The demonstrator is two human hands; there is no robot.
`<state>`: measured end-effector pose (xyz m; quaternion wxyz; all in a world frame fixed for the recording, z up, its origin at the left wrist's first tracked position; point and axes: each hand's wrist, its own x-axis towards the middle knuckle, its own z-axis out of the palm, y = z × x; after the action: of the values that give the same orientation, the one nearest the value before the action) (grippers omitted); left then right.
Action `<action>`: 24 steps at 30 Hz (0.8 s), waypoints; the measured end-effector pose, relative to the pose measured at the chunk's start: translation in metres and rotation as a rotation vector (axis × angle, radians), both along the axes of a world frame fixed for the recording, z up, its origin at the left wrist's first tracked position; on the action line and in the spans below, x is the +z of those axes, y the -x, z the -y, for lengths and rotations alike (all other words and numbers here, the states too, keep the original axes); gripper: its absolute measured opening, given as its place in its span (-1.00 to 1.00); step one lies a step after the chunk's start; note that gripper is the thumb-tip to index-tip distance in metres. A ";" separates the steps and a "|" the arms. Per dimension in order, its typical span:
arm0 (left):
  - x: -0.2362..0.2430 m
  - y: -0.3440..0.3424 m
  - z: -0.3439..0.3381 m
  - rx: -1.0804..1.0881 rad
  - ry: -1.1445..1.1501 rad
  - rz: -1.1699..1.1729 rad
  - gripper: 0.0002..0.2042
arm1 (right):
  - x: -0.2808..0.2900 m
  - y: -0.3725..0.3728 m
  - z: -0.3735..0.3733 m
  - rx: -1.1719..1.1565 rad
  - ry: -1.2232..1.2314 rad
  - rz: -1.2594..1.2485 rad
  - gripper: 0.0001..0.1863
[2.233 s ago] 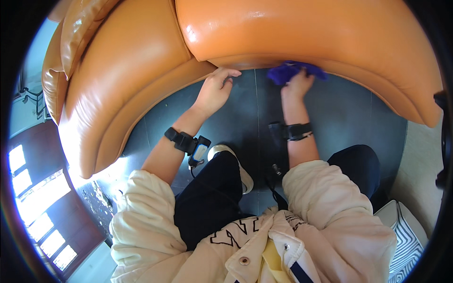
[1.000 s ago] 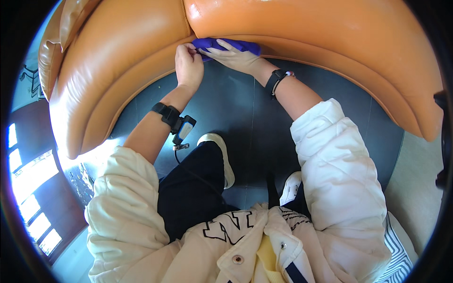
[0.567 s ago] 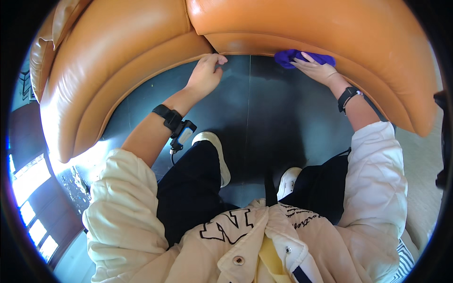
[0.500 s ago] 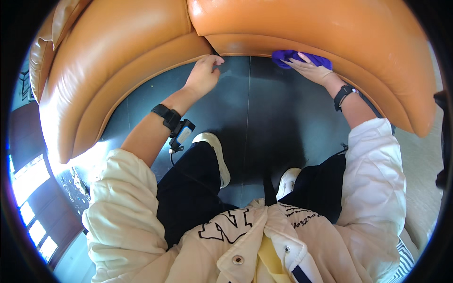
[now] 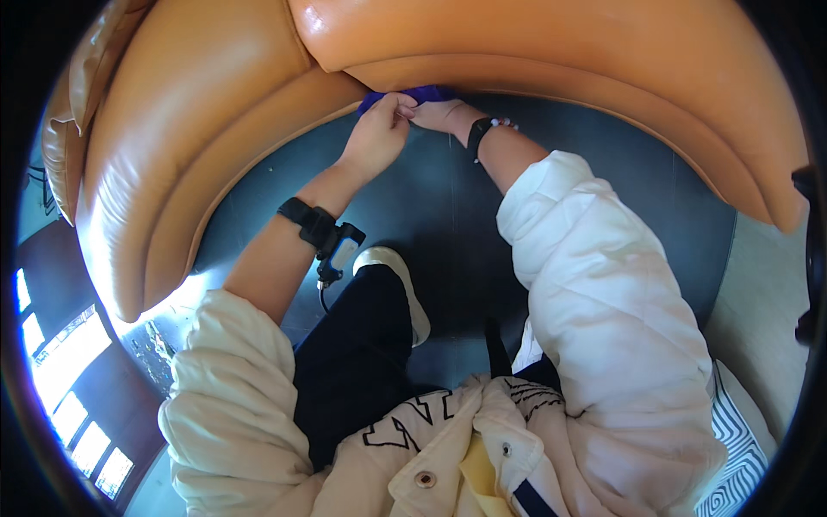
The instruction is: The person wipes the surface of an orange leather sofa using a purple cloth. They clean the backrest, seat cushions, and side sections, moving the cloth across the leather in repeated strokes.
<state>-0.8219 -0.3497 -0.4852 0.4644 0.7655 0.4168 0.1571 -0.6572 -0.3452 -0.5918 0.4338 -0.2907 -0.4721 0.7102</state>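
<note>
A crumpled purple cloth [image 5: 428,93] lies against the lower edge of the orange leather sofa [image 5: 482,71], just above the dark floor. My right hand [image 5: 438,114] holds it; its fingertips are hidden behind my other hand. My left hand [image 5: 379,131] meets it there, with closed fingers on the cloth's left part. The two hands touch, and purple fabric shows on both sides of my left fingers. How much cloth each hand grips is partly hidden.
Dark tiles [image 5: 594,172] cover the floor inside the sofa's curve. My left shoe [image 5: 401,284] stands below my hands. A device with a cable [image 5: 343,250] is strapped to my left forearm. A patterned striped cushion [image 5: 741,444] lies at the lower right.
My right hand has slid the purple cloth leftward along the sofa's bottom edge to my left hand. My left hand stays almost where it was, and now touches the cloth.
</note>
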 end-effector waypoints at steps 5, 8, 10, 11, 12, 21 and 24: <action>0.006 -0.007 0.004 -0.034 0.101 -0.087 -0.73 | -0.045 -0.098 0.018 0.223 0.243 -0.452 -0.51; 0.012 -0.012 0.008 -0.040 0.140 -0.125 -0.73 | -0.027 -0.167 0.060 -0.155 0.991 -1.749 -0.56; 0.016 -0.014 0.010 -0.037 0.153 -0.156 -0.73 | 0.004 -0.207 0.089 -0.795 1.781 -2.603 -0.54; 0.017 -0.016 0.011 -0.047 0.164 -0.161 -0.72 | 0.022 -0.225 0.103 -0.899 1.782 -2.774 -0.59; 0.018 -0.016 0.013 -0.048 0.177 -0.169 -0.72 | 0.036 -0.234 0.112 -1.058 1.711 -2.983 -0.63; 0.036 0.005 0.004 0.015 0.154 -0.140 -0.69 | 0.115 -0.240 0.119 -0.377 2.236 -2.596 -0.66; 0.047 0.016 -0.001 0.140 0.115 -0.033 -0.70 | 0.120 -0.188 0.092 0.120 2.433 -2.515 -0.67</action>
<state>-0.8374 -0.3487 -0.4385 0.4884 0.7091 0.4851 0.1522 -0.4694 -0.4369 -0.4715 -0.0332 -0.2732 -0.8669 -0.4156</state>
